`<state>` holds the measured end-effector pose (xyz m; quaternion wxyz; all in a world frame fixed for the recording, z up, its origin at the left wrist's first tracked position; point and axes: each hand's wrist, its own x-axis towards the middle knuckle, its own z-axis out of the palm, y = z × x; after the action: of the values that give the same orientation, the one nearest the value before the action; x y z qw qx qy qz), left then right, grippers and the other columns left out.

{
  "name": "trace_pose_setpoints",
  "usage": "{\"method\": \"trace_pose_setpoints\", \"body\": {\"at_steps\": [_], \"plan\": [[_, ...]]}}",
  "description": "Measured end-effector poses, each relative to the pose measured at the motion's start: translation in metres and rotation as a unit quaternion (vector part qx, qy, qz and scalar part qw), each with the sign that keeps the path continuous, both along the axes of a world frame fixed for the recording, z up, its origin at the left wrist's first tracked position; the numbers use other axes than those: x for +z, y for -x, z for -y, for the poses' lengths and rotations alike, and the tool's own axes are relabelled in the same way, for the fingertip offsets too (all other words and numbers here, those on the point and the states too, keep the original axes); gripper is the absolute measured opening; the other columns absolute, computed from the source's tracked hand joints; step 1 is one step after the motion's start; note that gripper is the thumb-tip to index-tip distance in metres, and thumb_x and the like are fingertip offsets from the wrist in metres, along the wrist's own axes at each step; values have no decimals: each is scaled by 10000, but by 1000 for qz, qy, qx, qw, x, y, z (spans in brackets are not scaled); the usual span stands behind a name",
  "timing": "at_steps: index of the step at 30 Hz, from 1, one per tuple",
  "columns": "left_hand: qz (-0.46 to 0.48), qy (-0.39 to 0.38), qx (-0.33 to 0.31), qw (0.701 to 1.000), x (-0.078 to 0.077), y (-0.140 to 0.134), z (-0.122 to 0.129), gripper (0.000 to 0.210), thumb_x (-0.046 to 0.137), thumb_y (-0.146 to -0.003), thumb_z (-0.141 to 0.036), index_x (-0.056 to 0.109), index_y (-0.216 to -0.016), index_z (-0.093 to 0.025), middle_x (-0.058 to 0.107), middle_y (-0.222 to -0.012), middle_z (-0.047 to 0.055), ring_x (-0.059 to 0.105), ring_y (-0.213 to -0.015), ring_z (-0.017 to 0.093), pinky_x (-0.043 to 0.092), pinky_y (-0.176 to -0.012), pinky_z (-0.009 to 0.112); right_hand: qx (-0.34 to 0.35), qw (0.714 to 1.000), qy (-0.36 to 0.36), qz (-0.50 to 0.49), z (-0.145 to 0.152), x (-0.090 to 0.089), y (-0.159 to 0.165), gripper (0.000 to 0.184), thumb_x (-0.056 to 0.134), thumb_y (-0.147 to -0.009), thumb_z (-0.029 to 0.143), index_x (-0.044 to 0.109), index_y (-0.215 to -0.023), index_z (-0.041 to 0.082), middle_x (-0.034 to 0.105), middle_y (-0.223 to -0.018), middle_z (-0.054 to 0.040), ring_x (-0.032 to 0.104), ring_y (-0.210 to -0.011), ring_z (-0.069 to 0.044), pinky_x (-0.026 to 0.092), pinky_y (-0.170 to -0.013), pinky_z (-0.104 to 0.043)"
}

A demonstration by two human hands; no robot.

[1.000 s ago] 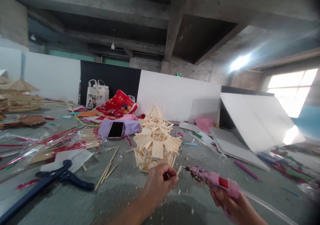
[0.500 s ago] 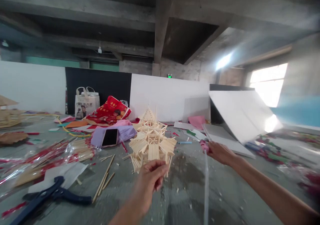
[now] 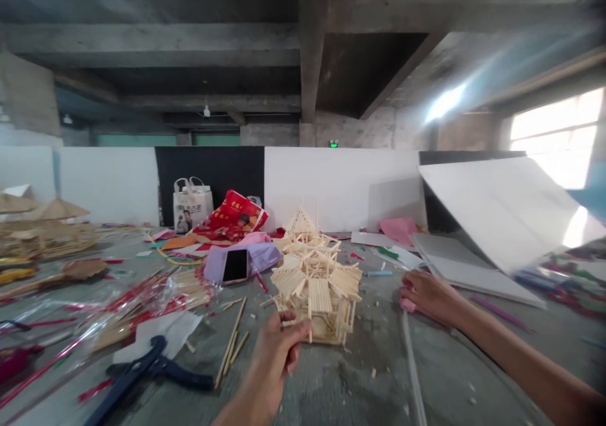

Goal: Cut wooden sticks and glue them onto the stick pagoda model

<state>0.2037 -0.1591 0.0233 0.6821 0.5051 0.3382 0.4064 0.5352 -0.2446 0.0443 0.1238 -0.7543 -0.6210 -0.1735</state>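
Wooden sticks make up the small pavilion model (image 3: 315, 281), which stands on the grey desk (image 3: 360, 382) straight ahead. At its front lower edge the left hand (image 3: 277, 356) pinches a short stick (image 3: 290, 322), arm raised from below. Stretched out to the right, the right hand (image 3: 428, 293) lies fingers curled on a pink glue gun (image 3: 406, 304), mostly hidden beneath it, its pale glue stick (image 3: 414, 366) trailing toward the viewer. Behind stands a white tote bag (image 3: 191, 205), contents unseen.
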Motion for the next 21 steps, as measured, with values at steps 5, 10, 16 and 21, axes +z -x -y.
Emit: {"method": "trace_pose_setpoints", "body": {"at_steps": [5, 10, 16, 21], "plan": [[-42, -29, 50, 997, 8, -2, -6, 500, 670, -600, -318, 405, -998, -171, 490, -443, -97, 318, -328, 43, 161, -332, 165, 148, 987, -64, -12, -1, 28, 115, 96, 475, -888, 256, 521, -862, 177, 513, -851, -3, 483, -792, -148, 379, -704, -273], [-48, -44, 68, 996, 12, -9, -15, 457, 671, -582, -297, 445, -954, -157, 522, -439, -74, 309, -294, 42, 154, -319, 186, 235, 968, -88, 1, -7, 31, 177, 244, 618, -816, 241, 478, -997, 157, 484, -975, -34, 436, -938, -188, 365, -835, -325], [-53, -42, 72, 995, 15, -17, -24, 364, 720, -511, -366, 472, -693, -171, 538, -456, -52, 316, -279, 30, 144, -308, 186, 257, 962, -86, 23, -30, 33, 178, 498, 699, -740, 308, 429, -1115, 122, 465, -1067, -84, 412, -1011, -239, 332, -913, -413], [-61, -35, 67, 995, 14, -18, -27, 279, 713, -537, -309, 474, -570, -170, 457, -374, -77, 284, -262, 24, 130, -303, 187, 255, 964, -67, 36, -43, 24, 172, 608, 703, -739, 385, 400, -1181, 99, 455, -1107, -115, 393, -1045, -272, 300, -940, -448]]}}
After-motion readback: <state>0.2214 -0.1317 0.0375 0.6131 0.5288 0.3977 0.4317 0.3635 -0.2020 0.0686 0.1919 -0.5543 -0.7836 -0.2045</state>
